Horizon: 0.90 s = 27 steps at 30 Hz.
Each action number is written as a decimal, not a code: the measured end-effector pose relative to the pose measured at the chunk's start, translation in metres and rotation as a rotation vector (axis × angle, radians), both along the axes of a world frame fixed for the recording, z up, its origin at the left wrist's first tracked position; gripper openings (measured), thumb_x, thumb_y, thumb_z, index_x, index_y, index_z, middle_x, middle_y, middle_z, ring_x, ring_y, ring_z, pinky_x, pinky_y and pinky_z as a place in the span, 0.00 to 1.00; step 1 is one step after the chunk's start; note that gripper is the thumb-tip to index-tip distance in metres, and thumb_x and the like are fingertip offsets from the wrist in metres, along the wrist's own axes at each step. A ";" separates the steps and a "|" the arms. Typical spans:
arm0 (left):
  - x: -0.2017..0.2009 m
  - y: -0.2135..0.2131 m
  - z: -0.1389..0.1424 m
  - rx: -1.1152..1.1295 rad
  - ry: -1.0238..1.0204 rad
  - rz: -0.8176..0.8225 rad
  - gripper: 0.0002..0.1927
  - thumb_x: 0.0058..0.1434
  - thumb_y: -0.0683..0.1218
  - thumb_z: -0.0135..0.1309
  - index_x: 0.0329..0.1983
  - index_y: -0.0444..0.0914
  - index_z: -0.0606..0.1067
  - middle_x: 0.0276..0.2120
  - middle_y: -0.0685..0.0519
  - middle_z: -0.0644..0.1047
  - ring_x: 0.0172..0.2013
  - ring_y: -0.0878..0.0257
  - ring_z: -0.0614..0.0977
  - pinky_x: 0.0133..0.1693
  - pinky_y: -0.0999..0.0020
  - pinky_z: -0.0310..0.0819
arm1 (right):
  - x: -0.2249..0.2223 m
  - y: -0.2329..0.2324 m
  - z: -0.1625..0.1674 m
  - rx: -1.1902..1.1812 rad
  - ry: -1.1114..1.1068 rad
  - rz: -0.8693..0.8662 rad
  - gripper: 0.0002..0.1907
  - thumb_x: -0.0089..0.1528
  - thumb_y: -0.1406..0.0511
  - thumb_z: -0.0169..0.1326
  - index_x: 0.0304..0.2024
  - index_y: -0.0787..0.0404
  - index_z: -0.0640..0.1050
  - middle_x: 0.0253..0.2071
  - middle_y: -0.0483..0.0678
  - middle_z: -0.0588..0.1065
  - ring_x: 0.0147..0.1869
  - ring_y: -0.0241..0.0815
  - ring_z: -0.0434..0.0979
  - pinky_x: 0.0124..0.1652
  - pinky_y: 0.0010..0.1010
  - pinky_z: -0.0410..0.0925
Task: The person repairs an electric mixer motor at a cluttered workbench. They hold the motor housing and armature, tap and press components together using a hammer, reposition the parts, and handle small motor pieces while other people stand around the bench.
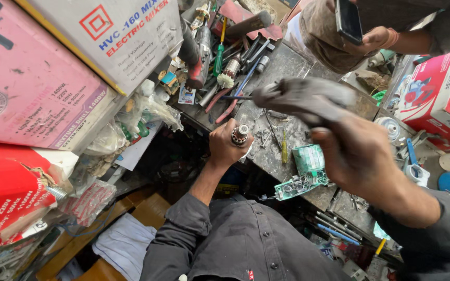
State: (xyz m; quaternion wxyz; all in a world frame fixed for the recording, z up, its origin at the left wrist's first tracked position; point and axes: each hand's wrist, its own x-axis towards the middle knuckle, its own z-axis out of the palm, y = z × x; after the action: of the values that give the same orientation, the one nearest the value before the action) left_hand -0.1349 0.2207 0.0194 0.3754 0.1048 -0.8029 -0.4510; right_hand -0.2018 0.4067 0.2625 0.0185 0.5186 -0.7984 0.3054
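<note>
Fingers of the left hand [225, 147] are curled tight around a small motor part [239, 134], a cylinder with a coppery body and a silvery bearing end that sticks up out of the fist, held just off the near edge of the grey surface [282, 67]. The right hand [358, 153] is raised closer to the camera, its fingers closed on a grey, grimy rag [303, 99] that streams out blurred toward the left, above the surface and a little beyond the motor part; the two hands are apart, not touching. Below the rag, on the surface, lie a yellow-handled screwdriver [284, 148] and, just right of it, a green tool housing [308, 161] with an opened half showing its inner parts at the surface's near edge. Farther back sits a heap of hand tools, among them a green-handled screwdriver [218, 56] and a hammer [246, 24]. Cardboard boxes [37, 88] in pink, white and red are stacked to the left, and a red box [436, 88] stands at the right. At the top, another person's hand [376, 39] holds a dark phone [348, 20]. Both of the wearer's arms are in dark grey sleeves [183, 224].
</note>
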 end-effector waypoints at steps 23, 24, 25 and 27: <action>0.003 -0.002 -0.005 -0.041 -0.012 0.008 0.17 0.53 0.49 0.64 0.28 0.39 0.66 0.20 0.47 0.72 0.25 0.46 0.79 0.30 0.53 0.74 | -0.008 0.015 -0.027 0.166 -0.030 -0.047 0.10 0.68 0.66 0.53 0.47 0.69 0.77 0.28 0.58 0.72 0.27 0.54 0.73 0.29 0.41 0.65; 0.004 -0.003 -0.006 -0.036 -0.018 0.004 0.17 0.53 0.49 0.64 0.28 0.39 0.67 0.20 0.47 0.72 0.25 0.46 0.79 0.30 0.53 0.74 | -0.006 0.019 -0.021 0.190 -0.040 -0.120 0.08 0.69 0.67 0.52 0.44 0.67 0.77 0.27 0.58 0.71 0.26 0.54 0.72 0.30 0.43 0.64; 0.003 -0.003 -0.006 -0.030 -0.019 0.011 0.17 0.54 0.49 0.63 0.29 0.39 0.67 0.20 0.47 0.72 0.25 0.46 0.79 0.30 0.52 0.74 | -0.005 0.020 -0.017 0.062 -0.092 -0.184 0.11 0.68 0.67 0.50 0.49 0.67 0.78 0.28 0.56 0.71 0.26 0.53 0.71 0.29 0.41 0.64; 0.004 -0.004 -0.005 -0.019 0.002 0.003 0.16 0.53 0.49 0.63 0.30 0.39 0.67 0.22 0.46 0.74 0.26 0.45 0.79 0.30 0.53 0.73 | 0.000 0.013 -0.018 -0.098 -0.156 -0.233 0.17 0.66 0.67 0.47 0.55 0.66 0.78 0.30 0.55 0.71 0.27 0.52 0.70 0.29 0.38 0.64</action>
State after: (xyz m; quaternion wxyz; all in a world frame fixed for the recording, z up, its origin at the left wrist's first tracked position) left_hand -0.1308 0.2165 0.0140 0.3777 0.1018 -0.8068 -0.4428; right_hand -0.2014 0.4197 0.2444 0.0167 0.3955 -0.8364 0.3791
